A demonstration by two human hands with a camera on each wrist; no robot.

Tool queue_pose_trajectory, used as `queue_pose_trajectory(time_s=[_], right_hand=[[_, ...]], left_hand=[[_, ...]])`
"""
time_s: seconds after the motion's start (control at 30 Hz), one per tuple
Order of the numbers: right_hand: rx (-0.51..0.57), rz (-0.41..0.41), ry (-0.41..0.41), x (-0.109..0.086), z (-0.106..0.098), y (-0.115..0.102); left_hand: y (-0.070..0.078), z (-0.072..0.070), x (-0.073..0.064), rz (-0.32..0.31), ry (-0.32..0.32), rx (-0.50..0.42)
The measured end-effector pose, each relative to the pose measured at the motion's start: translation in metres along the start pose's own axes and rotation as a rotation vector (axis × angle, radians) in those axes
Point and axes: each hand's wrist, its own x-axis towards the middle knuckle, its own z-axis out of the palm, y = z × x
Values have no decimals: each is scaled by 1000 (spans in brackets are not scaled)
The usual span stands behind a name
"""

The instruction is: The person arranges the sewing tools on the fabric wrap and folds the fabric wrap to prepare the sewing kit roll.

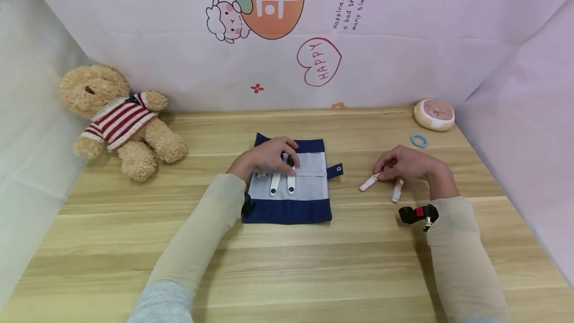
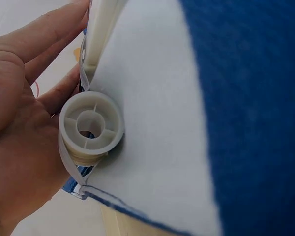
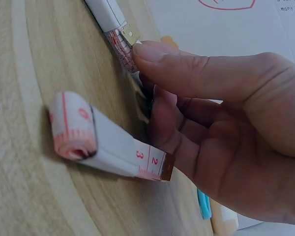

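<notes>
A navy and pale grey fabric pouch (image 1: 287, 211) lies unfolded on the table. My left hand (image 1: 272, 156) is over its upper part, thumb and forefinger around the dark upper end of a slim white tool (image 1: 292, 183); I cannot tell whether they grip it. A similar white tool (image 1: 274, 183) with a dark dot lies beside it. Near the left palm, a thread spool (image 2: 91, 123) sits in a loop at the pouch's edge. My right hand (image 1: 408, 162) pinches the end of a folded tape measure (image 1: 368, 183). Close below the right fingers lies a second folded tape measure (image 1: 397, 191).
A blue ring (image 1: 419, 140) and a round cream-coloured object (image 1: 434, 114) are at the back right. The pouch's snap tab (image 1: 335, 170) points right. A teddy bear (image 1: 121, 118) in a striped sweater sits at the back left, against white cloth walls.
</notes>
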Motion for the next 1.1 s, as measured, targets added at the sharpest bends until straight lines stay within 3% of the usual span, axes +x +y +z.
queue_pose_trajectory(time_s=[0.27, 0.43, 0.8, 1.1], right_hand=[[-18, -46, 10, 1, -1, 2], [-5, -63, 63, -2, -1, -2], [124, -106, 293, 6, 2, -11], [304, -247, 434, 24, 11, -28]], left_hand=[[4, -1, -2, -6, 7, 6], [2, 0, 0, 7, 3, 17], [4, 0, -1, -3, -9, 3], [5, -2, -2, 21, -27, 26]])
